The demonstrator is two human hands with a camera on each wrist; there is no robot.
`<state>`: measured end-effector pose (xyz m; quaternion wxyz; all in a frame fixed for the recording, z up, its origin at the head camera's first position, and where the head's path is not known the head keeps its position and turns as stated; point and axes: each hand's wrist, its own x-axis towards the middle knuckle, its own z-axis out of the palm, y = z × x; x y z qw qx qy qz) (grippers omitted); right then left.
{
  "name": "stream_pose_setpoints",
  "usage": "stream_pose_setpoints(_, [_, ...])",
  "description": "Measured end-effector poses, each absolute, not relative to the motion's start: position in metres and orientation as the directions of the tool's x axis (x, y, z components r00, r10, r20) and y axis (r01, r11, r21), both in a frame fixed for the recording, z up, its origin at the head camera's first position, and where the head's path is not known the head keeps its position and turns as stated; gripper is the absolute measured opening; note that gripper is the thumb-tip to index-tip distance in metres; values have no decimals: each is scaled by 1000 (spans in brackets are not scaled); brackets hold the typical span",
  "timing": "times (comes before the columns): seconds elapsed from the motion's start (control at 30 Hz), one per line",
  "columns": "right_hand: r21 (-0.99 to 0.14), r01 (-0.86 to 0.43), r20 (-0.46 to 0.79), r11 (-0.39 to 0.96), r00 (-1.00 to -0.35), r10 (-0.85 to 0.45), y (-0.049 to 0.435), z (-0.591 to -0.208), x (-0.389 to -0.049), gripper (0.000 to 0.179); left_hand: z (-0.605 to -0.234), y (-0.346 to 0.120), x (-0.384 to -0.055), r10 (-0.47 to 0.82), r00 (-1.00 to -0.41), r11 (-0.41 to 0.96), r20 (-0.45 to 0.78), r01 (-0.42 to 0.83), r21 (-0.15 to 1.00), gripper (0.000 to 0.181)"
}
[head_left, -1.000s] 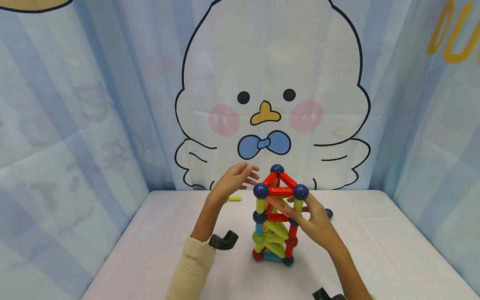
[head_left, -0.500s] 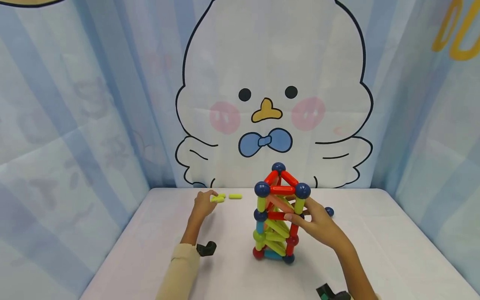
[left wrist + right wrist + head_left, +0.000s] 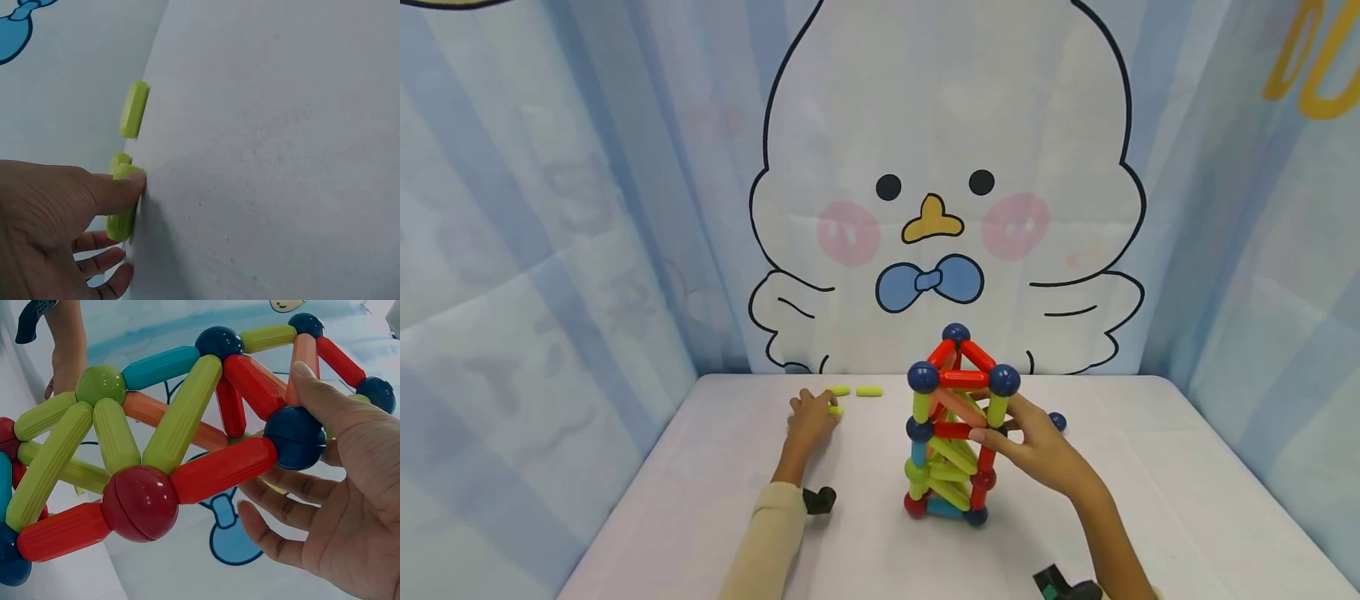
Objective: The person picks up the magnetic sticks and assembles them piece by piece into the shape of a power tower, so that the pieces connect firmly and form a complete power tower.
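Observation:
On the table stands a tower of magnetic rods and balls (image 3: 951, 473), with red, blue, yellow-green and orange rods. My right hand (image 3: 1047, 452) grips its upper right side; in the right wrist view the thumb lies at an orange rod (image 3: 304, 353) by a dark blue ball (image 3: 295, 439), with fingers behind. At the far left, my left hand (image 3: 810, 421) pinches a yellow-green magnetic rod (image 3: 120, 224) low at the tabletop, thumb over it. Its index finger is mostly hidden there. Two more yellow-green rods lie close by, one (image 3: 134, 109) apart and one (image 3: 119, 160) just behind the thumb.
A loose dark blue ball (image 3: 1057, 422) lies on the white table (image 3: 700, 500), right of the tower and behind my right hand. A curtain (image 3: 647, 208) with a cartoon bird hangs behind the table's back edge.
My left hand has gone from beside the tower's top down to the rods at the back left, then drawn one rod slightly nearer. The right hand keeps its hold on the tower.

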<state>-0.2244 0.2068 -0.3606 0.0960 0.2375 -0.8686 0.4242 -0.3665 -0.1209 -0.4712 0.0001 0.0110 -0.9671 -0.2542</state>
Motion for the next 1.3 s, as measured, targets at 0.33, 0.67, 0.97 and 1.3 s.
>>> stream_pose_setpoints(0.33, [-690,-480,361,542,-877,-317,208,-362,-224,50,-465,-120,-363,3,-997,899,-72,-29,437,16])
stream_pose_setpoints(0.67, [-699,-466,347,543,-884,-313,207,-364,-222,51,-430,-112,-345,214,-974,581,-73,67,811,26])
stream_pose_setpoints(0.97, [-694,-472,357,544,-881,-310,206,-364,-222,50,-358,-93,-312,440,-885,207,154,266,941,36])
stream_pose_setpoints(1.3, [-688,-473,359,551,-881,-308,204,-362,-223,51,-295,-60,-295,349,-850,-32,394,409,912,32])
